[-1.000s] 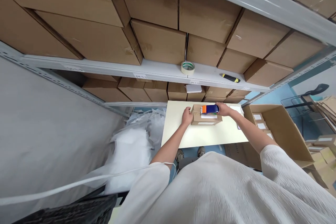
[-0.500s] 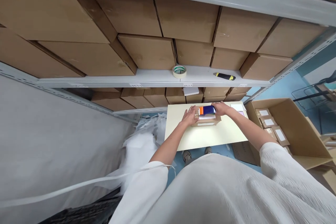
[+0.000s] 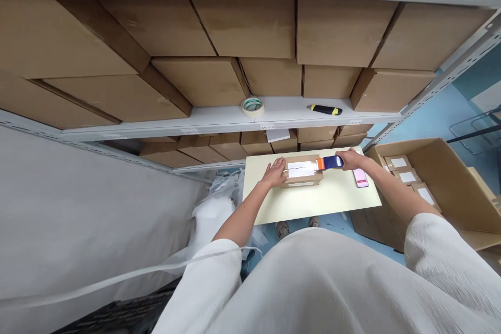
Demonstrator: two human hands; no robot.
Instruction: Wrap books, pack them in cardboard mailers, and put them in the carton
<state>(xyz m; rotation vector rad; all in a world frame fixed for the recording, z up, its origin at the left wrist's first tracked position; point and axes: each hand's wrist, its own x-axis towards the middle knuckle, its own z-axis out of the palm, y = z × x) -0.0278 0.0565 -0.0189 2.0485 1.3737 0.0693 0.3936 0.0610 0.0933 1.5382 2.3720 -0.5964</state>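
A small cardboard box (image 3: 303,179) lies on a pale yellow board, with a white label (image 3: 301,169) on its top and another white strip on its front. My left hand (image 3: 275,173) holds the box at its left end, its fingers over the top edge. My right hand (image 3: 349,158) is closed around a blue and orange tape dispenser (image 3: 332,162). The orange end of the dispenser is at the right end of the box top, and clear tape appears to run along the top. A phone (image 3: 360,178) with a lit pink screen lies on the board, below my right hand.
The board (image 3: 270,209) sits before a metal shelf (image 3: 219,114) stacked with cardboard boxes. A tape roll (image 3: 252,106) and a yellow-black utility knife (image 3: 325,109) lie on the shelf. At right stands a large open carton (image 3: 450,182) holding small labelled boxes. White plastic wrapping (image 3: 213,219) is at left.
My right hand has pulled the tape dispenser to the right along the box top, uncovering the white label. My left hand stays at the box's left end. The phone is now more visible.
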